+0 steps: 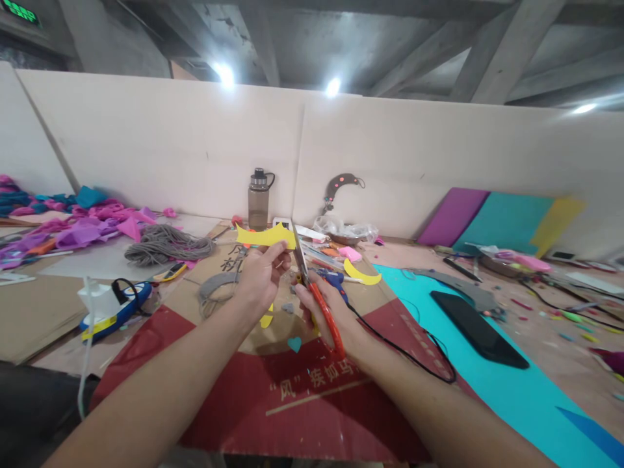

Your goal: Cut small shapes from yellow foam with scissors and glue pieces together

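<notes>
Above the printed cardboard (224, 406), raised between both hands: one yellow piece (263, 238), thin, wavy along its upper edge. Left hand (258, 279): pinching the piece near its lower right corner. Right hand (345, 316): gripping red-handled scissors (319, 300), blades pointing up and away, right beside the piece's right end (whether it lies between them, one cannot tell).

Hazards, as judged: the left fingers sit close to the blades, so a slip could nick them; the thin piece, pinched at one spot, could flex and make a cut wander; the black cable (385, 339) near the right wrist could snag on the arm.

Beyond the right hand: blue glue gun (335, 279); yellow crescent (362, 273). Nearer, on the cardboard: turquoise heart (294, 344). Right side of the tabletop: black phone (478, 328) on a turquoise sheet (517, 400). Left: grey rope (166, 246). Against the back panel: bottle (258, 205).
</notes>
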The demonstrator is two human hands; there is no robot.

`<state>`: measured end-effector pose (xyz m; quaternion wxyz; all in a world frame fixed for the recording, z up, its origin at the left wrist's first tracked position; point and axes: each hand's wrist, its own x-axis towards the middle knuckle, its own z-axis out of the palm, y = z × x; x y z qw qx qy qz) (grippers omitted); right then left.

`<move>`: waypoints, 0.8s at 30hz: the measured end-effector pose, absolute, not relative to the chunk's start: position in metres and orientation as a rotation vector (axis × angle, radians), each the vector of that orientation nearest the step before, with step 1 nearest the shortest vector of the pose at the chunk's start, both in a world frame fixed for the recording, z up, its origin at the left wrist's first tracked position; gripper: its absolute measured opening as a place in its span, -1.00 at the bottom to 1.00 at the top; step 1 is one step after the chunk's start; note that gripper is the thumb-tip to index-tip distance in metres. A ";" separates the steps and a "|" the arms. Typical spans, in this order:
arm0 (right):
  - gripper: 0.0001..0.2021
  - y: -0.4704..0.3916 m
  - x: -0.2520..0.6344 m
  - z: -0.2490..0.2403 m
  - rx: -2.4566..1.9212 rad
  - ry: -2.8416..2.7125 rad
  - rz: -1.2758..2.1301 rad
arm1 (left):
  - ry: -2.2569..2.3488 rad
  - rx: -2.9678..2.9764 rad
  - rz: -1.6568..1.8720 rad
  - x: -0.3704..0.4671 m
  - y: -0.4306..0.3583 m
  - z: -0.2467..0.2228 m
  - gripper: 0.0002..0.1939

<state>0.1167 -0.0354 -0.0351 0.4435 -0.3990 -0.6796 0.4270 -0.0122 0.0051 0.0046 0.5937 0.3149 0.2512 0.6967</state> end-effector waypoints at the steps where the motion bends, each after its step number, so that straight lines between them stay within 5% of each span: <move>1: -0.75 -0.037 0.116 -0.034 -0.997 -1.666 1.071 | 0.583 0.732 1.616 -0.012 0.005 0.004 -0.87; 24: -0.69 -0.035 0.115 -0.038 -1.049 -1.633 1.049 | 0.562 0.741 1.636 -0.011 0.006 0.000 -0.84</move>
